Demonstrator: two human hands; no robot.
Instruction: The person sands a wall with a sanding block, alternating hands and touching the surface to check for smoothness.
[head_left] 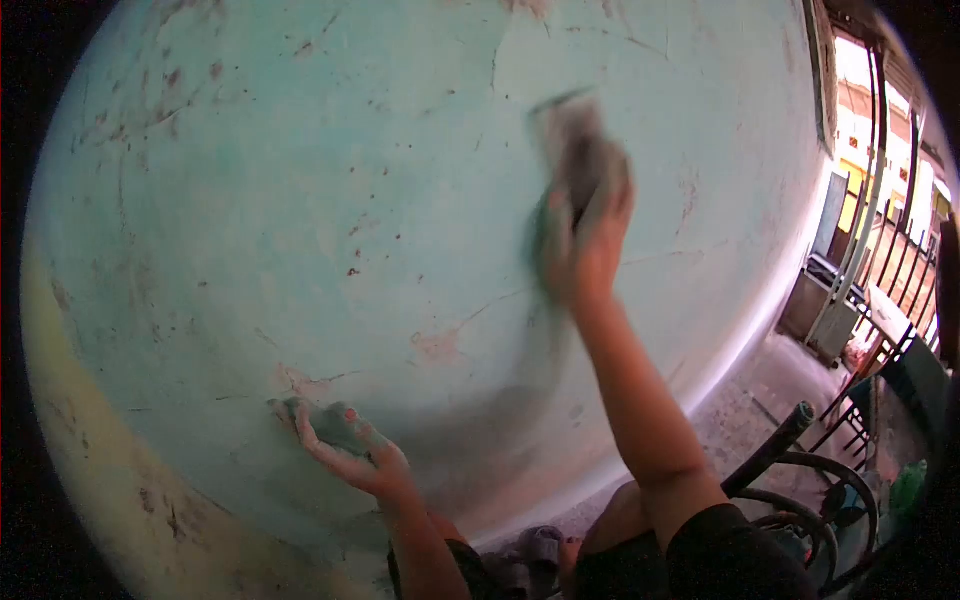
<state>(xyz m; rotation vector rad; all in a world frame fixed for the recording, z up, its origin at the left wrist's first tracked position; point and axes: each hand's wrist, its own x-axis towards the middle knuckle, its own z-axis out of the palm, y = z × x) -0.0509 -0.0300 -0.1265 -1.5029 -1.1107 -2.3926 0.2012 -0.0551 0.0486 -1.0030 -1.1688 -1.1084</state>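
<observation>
One yellow band (120,480) runs along the lower left of the wall (250,220), whose greenish paint carries cracks and dark spots. Next comes the left grip (350,440), palm turned upward near the wall, its fingers apart and covered with grey-green dust; I see no thing held there, and whether the fingertips touch the paint I cannot tell. To the right of it, a pinkish patch (435,346) shows beside a thin crack. Farther right and higher, the block (568,118) is at the wall, slightly tilted, its top end standing out beyond the fingers. The right grip (592,230) is clamped on its lower part — the fingers lie along its sides. Blur hides its edges and its material, but I would judge it light and rather stiff, not fragile. Dry dust on the skin could make it a little slippery, so a hold by both long sides, near the middle, seems the safest — with the face toward the wall left free. At the right side are a dark tube (775,445) and, behind it, window bars (912,170).
</observation>
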